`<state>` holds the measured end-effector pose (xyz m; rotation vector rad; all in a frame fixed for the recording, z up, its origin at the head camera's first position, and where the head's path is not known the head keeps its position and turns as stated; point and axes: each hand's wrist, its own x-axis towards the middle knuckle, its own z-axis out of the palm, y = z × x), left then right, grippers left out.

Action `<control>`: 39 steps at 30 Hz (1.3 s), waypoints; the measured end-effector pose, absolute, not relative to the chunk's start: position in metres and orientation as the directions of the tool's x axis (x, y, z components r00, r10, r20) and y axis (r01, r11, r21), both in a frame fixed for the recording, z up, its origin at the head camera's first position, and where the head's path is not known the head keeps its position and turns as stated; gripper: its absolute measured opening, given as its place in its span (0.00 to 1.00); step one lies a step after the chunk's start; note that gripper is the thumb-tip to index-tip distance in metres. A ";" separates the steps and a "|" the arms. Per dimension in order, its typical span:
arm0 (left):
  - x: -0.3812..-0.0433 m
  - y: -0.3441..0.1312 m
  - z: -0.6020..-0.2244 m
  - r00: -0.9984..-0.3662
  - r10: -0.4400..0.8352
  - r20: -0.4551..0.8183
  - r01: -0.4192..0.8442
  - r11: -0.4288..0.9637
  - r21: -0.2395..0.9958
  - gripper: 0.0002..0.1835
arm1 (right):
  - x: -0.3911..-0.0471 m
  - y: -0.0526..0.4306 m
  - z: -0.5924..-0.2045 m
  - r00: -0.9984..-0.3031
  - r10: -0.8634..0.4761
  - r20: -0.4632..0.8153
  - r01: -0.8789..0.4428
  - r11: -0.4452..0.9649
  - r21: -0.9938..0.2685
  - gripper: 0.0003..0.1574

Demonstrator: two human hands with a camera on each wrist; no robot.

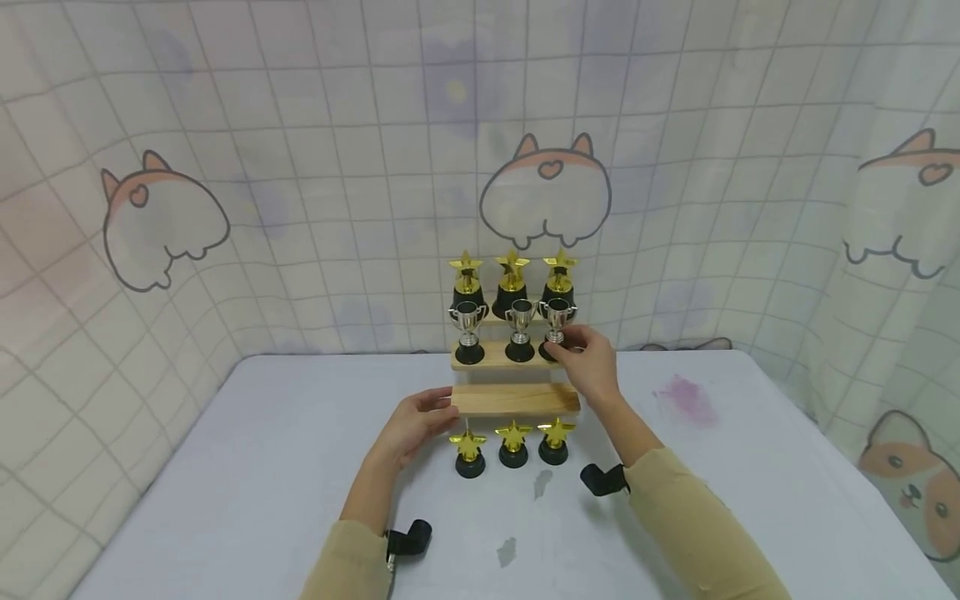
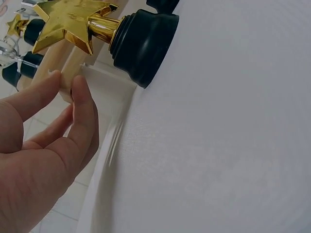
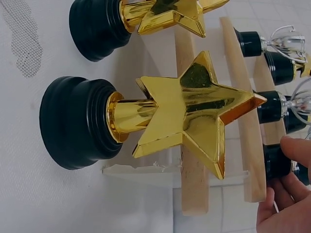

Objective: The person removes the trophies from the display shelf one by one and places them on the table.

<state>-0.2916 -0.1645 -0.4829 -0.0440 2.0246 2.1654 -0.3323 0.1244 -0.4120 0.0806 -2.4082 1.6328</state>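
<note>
My right hand (image 1: 592, 365) holds the black base of a silver trophy cup (image 1: 557, 311) at the right end of the middle wooden shelf (image 1: 492, 355). In the right wrist view, thumb and fingers are around that base (image 3: 277, 162). Two more silver cups, one on the left (image 1: 468, 317) and one in the middle (image 1: 520, 317), stand on the same shelf. My left hand (image 1: 415, 427) pinches the left end of the lowest wooden board (image 1: 516, 400) between thumb and fingertips, as the left wrist view shows too.
Gold star trophies stand on the top shelf, including a left one (image 1: 467, 279). In front of the rack, three smaller-looking star trophies, one at left (image 1: 468, 450), stand on the white table (image 1: 285, 483). A patterned curtain (image 1: 337, 167) hangs behind.
</note>
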 end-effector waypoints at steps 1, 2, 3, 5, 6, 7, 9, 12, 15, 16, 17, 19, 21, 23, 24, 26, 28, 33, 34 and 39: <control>-0.292 -0.164 -0.482 -0.984 0.110 -0.141 -0.148 -0.059 0.987 0.29 | -0.332 0.125 -0.412 -0.971 0.084 0.222 -0.175 0.381 -0.908 0.27; -0.291 -0.163 -0.482 -0.984 0.113 -0.137 -0.144 -0.054 0.988 0.29 | -0.332 0.126 -0.411 -0.971 0.085 0.224 -0.176 0.381 -0.907 0.28; -0.292 -0.163 -0.482 -0.985 0.112 -0.134 -0.140 -0.052 0.989 0.29 | -0.332 0.127 -0.411 -0.970 0.084 0.226 -0.179 0.380 -0.908 0.28; -0.291 -0.162 -0.481 -0.985 0.105 -0.135 -0.141 -0.051 0.989 0.29 | -0.332 0.129 -0.411 -0.970 0.079 0.232 -0.186 0.377 -0.907 0.28; -0.291 -0.162 -0.481 -0.985 0.103 -0.137 -0.142 -0.047 0.989 0.29 | -0.332 0.129 -0.411 -0.970 0.076 0.232 -0.189 0.372 -0.909 0.28; -0.291 -0.162 -0.481 -0.985 0.102 -0.137 -0.142 -0.044 0.989 0.29 | -0.331 0.130 -0.410 -0.970 0.073 0.233 -0.191 0.368 -0.910 0.28; -0.291 -0.162 -0.482 -0.985 0.100 -0.140 -0.144 -0.041 0.989 0.29 | -0.330 0.131 -0.410 -0.970 0.070 0.233 -0.193 0.361 -0.912 0.28; -0.288 -0.163 -0.484 -0.984 0.102 -0.143 -0.148 -0.040 0.988 0.29 | -0.328 0.131 -0.410 -0.971 0.068 0.228 -0.190 0.356 -0.915 0.27; -0.287 -0.163 -0.484 -0.985 0.099 -0.140 -0.145 -0.046 0.988 0.29 | -0.325 0.130 -0.408 -0.972 0.073 0.225 -0.186 0.350 -0.918 0.27; -0.287 -0.163 -0.483 -0.986 0.100 -0.134 -0.139 -0.044 0.989 0.29 | -0.323 0.130 -0.406 -0.972 0.074 0.222 -0.183 0.349 -0.919 0.27; -0.287 -0.163 -0.483 -0.986 0.099 -0.133 -0.138 -0.042 0.990 0.29 | -0.322 0.130 -0.405 -0.972 0.076 0.220 -0.182 0.346 -0.921 0.27; -0.287 -0.163 -0.482 -0.986 0.096 -0.137 -0.142 -0.042 0.989 0.29 | -0.320 0.130 -0.403 -0.974 0.078 0.211 -0.174 0.336 -0.926 0.27; -0.288 -0.163 -0.482 -0.986 0.097 -0.134 -0.139 -0.039 0.990 0.29 | -0.317 0.130 -0.402 -0.975 0.081 0.206 -0.170 0.328 -0.929 0.27; -0.288 -0.163 -0.482 -0.986 0.098 -0.138 -0.142 -0.038 0.989 0.29 | -0.314 0.131 -0.401 -0.977 0.079 0.199 -0.165 0.317 -0.934 0.27; -0.289 -0.163 -0.483 -0.985 0.100 -0.137 -0.142 -0.038 0.989 0.29 | -0.312 0.132 -0.401 -0.979 0.078 0.190 -0.157 0.308 -0.938 0.27; -0.289 -0.163 -0.483 -0.985 0.107 -0.136 -0.141 -0.040 0.989 0.29 | -0.308 0.133 -0.402 -0.982 0.073 0.172 -0.143 0.297 -0.944 0.27; -0.289 -0.162 -0.484 -0.984 0.113 -0.136 -0.142 -0.043 0.989 0.29 | -0.305 0.134 -0.404 -0.986 0.064 0.153 -0.128 0.290 -0.948 0.27; -0.287 -0.162 -0.483 -0.984 0.111 -0.140 -0.145 -0.043 0.988 0.29 | -0.299 0.135 -0.409 -0.989 0.048 0.143 -0.122 0.298 -0.947 0.27; -0.287 -0.162 -0.483 -0.984 0.110 -0.142 -0.147 -0.042 0.988 0.29 | -0.297 0.134 -0.409 -0.989 0.042 0.142 -0.123 0.292 -0.948 0.26; -0.289 -0.163 -0.481 -0.982 0.110 -0.154 -0.159 -0.041 0.986 0.29 | -0.287 0.131 -0.407 -0.992 0.007 0.123 -0.116 0.273 -0.955 0.26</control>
